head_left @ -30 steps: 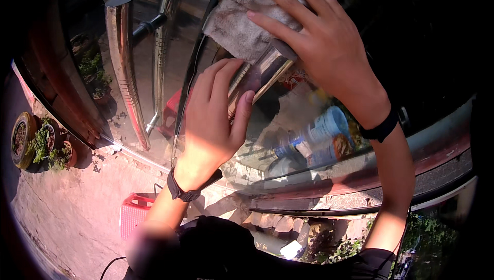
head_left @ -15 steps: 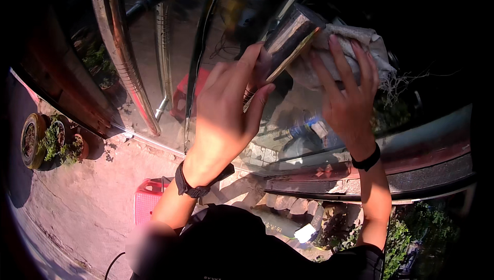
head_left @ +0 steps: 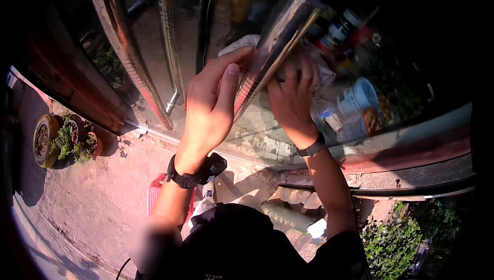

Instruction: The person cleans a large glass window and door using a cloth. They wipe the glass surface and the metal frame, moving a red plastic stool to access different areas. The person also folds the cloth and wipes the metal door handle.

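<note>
Reaching in behind a shiny, upright metal tube handle (head_left: 275, 38), my right hand (head_left: 293, 92) has its fingers bent against a crumpled pale-grey cloth (head_left: 324, 74). The cloth lies under and beyond those fingers, behind the handle, with one fold showing past my right knuckles and another above my left fingers. My left hand (head_left: 208, 97) is half curled just left of the handle, thumb raised and apart from the fingers, whose tips go out of sight behind the metal; I cannot tell whether either hand has the cloth pinched or only pressed.

The handle's ringed lower part runs down between my two hands, leaving a narrow gap on the side of my right. Below and between my wrists spreads a dusty glass pane (head_left: 257, 131). Its dark upright edge strip (head_left: 207, 17) rises just above my left hand, and a second shiny metal tube (head_left: 131, 56) stands farther to that hand's left. To the right of my right forearm, the worn red-and-grey bottom ledge (head_left: 401, 164) curves away.
</note>
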`<state>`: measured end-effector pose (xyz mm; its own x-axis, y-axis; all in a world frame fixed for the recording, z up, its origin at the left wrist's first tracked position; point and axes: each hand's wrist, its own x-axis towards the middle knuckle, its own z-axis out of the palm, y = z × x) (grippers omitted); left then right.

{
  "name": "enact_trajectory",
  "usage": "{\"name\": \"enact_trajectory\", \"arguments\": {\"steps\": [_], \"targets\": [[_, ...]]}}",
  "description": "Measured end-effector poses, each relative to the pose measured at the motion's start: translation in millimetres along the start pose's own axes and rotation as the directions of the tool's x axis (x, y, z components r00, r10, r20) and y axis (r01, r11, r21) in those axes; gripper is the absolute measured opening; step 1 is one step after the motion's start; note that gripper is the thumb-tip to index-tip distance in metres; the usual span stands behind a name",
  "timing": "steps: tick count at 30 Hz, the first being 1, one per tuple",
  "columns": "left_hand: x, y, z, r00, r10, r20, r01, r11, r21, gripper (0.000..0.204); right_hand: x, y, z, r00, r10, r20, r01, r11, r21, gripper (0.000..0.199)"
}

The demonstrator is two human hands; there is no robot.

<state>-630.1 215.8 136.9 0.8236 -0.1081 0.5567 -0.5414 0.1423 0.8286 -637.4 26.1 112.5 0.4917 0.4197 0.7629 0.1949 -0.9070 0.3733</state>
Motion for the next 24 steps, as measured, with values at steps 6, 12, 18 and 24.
{"name": "enact_trajectory", "arguments": {"steps": [6,12,18,24], "targets": [[-7,-36,7,0.98,-0.171,0.106,0.186,0.971,-0.152,0.027,-4,-14,1,0.995,0.098,0.003,-0.098,0.99,0.099,0.035],[-3,-48,18,0.984,0.178,-0.028,-0.177,0.983,0.045,0.031,-41,-3,-13,0.996,0.062,0.065,-0.072,0.984,0.16,0.039],[23,-55,15,0.881,0.472,-0.042,-0.424,0.824,0.377,0.062,-27,-25,19,0.988,0.153,0.034,-0.156,0.931,0.33,0.045],[-8,-92,-3,0.922,0.387,0.011,-0.335,0.783,0.524,0.06,-46,-26,20,0.989,0.139,0.052,-0.147,0.88,0.451,0.037]]}}
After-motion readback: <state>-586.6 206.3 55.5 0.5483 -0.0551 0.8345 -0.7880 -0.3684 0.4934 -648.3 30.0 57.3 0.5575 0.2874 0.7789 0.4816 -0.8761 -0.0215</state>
